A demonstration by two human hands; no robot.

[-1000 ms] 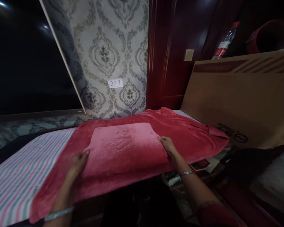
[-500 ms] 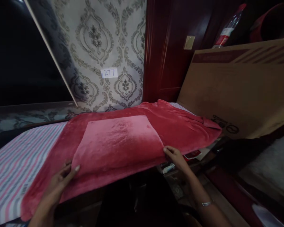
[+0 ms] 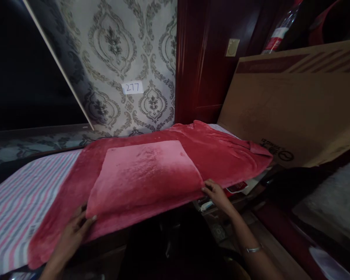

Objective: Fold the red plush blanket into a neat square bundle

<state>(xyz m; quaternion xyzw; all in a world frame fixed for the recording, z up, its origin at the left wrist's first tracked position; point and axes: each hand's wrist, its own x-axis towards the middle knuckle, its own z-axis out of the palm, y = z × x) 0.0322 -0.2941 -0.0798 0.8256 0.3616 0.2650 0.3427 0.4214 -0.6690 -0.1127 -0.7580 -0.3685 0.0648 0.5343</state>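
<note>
A red plush cloth (image 3: 221,159) lies spread over a striped sheet (image 3: 37,182); whether it is a garment or a blanket I cannot tell. On its middle a lighter pink, roughly rectangular fold (image 3: 146,163) lies flat, with a darker brushed patch in its nap. My left hand (image 3: 71,233) pinches the fold's near left corner, thumb on top and fingers partly hidden. At the near right corner, my right hand (image 3: 218,196) grips the edge between thumb and fingers, a bracelet on its wrist.
A large cardboard box (image 3: 294,105) stands at the right, with a plastic bottle (image 3: 277,37) behind its top edge. A dark screen (image 3: 32,77) is at the left. A paper marked 277 (image 3: 132,87) sticks to the patterned wall. White fluffy material (image 3: 335,198) lies lower right.
Both hands keep hold of the fold's near corners. The fold's near edge has come slightly lower and looks rounder. My view has shifted a little.
</note>
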